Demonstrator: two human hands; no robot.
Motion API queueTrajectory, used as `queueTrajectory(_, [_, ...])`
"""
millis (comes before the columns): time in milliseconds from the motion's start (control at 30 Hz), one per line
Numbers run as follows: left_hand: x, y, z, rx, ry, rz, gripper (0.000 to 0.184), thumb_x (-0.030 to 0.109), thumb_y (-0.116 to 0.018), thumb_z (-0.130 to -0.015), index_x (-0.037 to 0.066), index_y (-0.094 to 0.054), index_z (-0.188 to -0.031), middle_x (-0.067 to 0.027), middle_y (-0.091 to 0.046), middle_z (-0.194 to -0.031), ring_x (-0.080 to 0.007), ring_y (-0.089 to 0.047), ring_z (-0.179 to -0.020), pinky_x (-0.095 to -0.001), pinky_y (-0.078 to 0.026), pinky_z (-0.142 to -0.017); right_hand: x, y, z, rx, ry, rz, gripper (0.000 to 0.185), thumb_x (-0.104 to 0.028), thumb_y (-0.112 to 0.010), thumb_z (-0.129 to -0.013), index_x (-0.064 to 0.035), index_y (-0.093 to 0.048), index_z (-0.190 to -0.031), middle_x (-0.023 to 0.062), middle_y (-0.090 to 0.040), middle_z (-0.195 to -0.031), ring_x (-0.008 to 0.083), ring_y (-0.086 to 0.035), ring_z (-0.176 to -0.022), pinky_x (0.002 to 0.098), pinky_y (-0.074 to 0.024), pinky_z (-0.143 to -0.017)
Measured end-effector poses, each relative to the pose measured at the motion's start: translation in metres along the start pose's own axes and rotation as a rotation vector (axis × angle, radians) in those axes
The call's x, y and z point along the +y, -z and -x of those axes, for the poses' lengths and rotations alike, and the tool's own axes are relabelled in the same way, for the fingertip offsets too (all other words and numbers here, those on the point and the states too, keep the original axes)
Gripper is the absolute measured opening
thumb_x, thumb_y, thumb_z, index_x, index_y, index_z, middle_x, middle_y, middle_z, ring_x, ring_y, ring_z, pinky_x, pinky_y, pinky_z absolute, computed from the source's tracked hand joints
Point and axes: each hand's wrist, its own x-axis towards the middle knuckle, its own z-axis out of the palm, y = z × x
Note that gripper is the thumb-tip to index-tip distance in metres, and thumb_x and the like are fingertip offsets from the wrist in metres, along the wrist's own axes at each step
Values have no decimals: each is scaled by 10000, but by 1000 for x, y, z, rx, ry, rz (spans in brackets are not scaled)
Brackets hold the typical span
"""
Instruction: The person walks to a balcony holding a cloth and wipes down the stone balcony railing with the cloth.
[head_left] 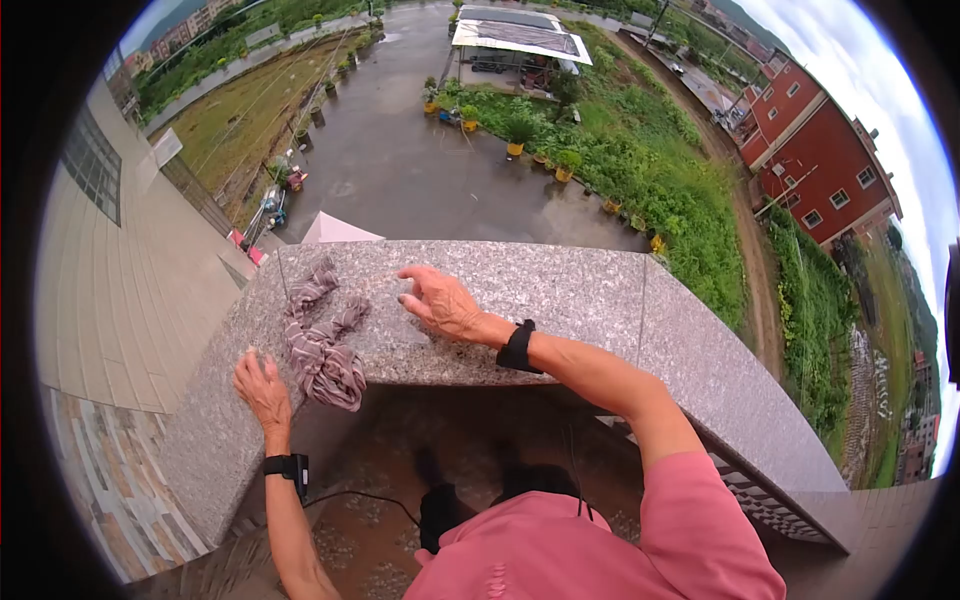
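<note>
A crumpled, striped brownish-pink cloth (328,365) lies on top of the speckled granite ledge (560,300), its twisted ends pointing away from me. To its left, my left hand (263,388) rests on the stone with the fingers slightly bent and apart, holding nothing. On the other side of the cloth is my right hand (445,303), over the ledge with index finger and thumb apart and nothing visible between them. The other fingers of that hand are partly hidden. Each wrist wears a black band.
Beyond the ledge's far edge is a drop to a wet paved yard (400,150) with potted plants. The ledge angles back on both sides. A thin black cable (370,495) runs from near my left wrist toward my body. A red building (825,165) stands far right.
</note>
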Motion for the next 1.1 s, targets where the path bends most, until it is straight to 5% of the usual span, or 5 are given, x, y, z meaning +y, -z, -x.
queueTrajectory(67, [11, 9, -5, -30, -18, 23, 458, 282, -437, -924, 9, -412, -1291, -192, -467, -1214, -361, -418, -1146, -462, -303, -998, 15, 17, 8, 20, -289, -206, 281, -196, -564, -871, -26, -505, -1086, 136, -601, -789, 240, -587, -663, 338, -479, -664])
queueTrajectory(167, [50, 42, -7, 19, -254, 238, 500, 315, -463, -904, 4, -416, -1292, -225, -437, -1244, -379, -399, -1173, -472, -294, -1009, 19, 20, 11, 84, -152, -288, 238, -165, -549, -868, -16, -531, -1052, 101, -581, -636, 214, -562, -581, 341, -480, -608])
queueTrajectory(433, [105, 19, -19, -271, -467, 112, 552, 176, -540, -823, -1, -378, -1320, -218, -352, -1337, -444, -311, -1214, -497, -242, -1054, 22, 21, 6, 35, -158, -304, 180, -133, -574, -847, -31, -567, -996, 74, -589, -644, 167, -548, -559, 316, -456, -557])
queueTrajectory(700, [163, 5, -64, -363, -791, 152, 594, 6, -591, -707, 98, -449, -1276, -133, -402, -1296, -430, -351, -1157, -517, -346, -964, 23, 18, 5, 28, -169, -348, 188, -70, -556, -838, -35, -567, -1022, 12, -535, -623, 82, -473, -539, 254, -417, -526])
queueTrajectory(1100, [118, -63, -150, -217, -588, 138, 515, 60, -543, -774, 115, -438, -1275, -102, -467, -1248, -413, -382, -1147, -514, -365, -956, 15, 21, 6, 59, -246, -223, 136, -89, -522, -856, -35, -578, -967, 19, -430, -531, 94, -398, -480, 274, -365, -473])
